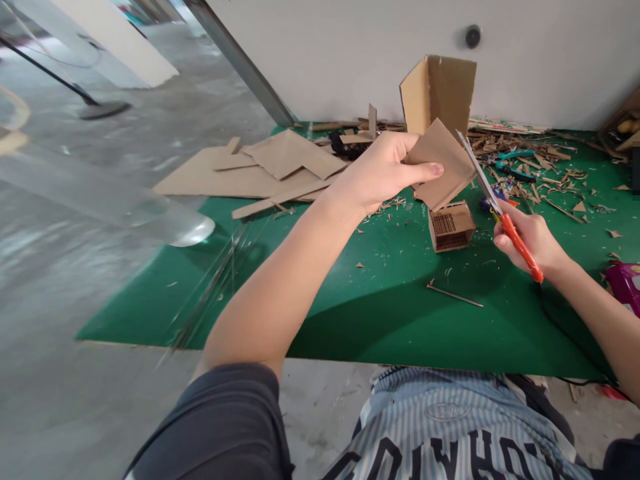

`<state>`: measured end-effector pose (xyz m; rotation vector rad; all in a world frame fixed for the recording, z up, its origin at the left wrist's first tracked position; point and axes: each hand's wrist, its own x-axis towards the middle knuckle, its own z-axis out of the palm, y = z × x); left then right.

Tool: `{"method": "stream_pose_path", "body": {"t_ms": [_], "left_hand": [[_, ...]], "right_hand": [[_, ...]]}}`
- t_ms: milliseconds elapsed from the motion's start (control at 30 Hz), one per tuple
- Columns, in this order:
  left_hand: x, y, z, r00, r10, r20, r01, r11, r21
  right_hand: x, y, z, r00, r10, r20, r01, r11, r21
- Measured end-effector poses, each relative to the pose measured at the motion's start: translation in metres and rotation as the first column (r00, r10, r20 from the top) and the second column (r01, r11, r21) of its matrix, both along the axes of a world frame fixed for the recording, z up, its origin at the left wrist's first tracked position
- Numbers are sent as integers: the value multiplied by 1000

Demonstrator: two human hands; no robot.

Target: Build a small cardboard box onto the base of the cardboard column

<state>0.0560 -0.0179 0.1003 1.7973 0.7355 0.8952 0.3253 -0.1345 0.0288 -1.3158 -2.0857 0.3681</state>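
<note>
While our left arm reaches up from the lower left, nearly straight, its hand [385,170] pinches a flat cardboard piece [443,160], thumb pressed on the near face. We hold this piece tilted, one corner upward, above the green table [375,320], in front of a folded cardboard sheet [453,87] and just over a small cardboard box [453,230]. Our right hand [533,240] comes in from the right, forearm slanting inward, and grasps the orange-handled scissors [511,230], blades pointing up and left beside the piece's right corner.

We cannot see the left fingers behind the cardboard, nor most of the right fingers around the handle. Whether the blades touch the edge, or how far they are spread, we cannot tell. The piece covers the lower part of the folded sheet. Behind the right hand, a blue item [490,202] is partly hidden and hard to name. At the right edge a purple package [625,287] is cut off, and on the left a transparent object [193,230] is smeared by blur.
</note>
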Motion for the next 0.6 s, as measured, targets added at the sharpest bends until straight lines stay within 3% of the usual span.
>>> {"method": "stream_pose_path", "body": {"t_ms": [200,600], "left_hand": [[-1,3,-3,998,21,59,-18,998,-54],[2,-6,0,999,40,24,-36,992,-123]], "right_hand": [[0,0,-3,995,-65,77,60,996,68],[-3,-1,-8,983,-107,148,71,971,230]]}}
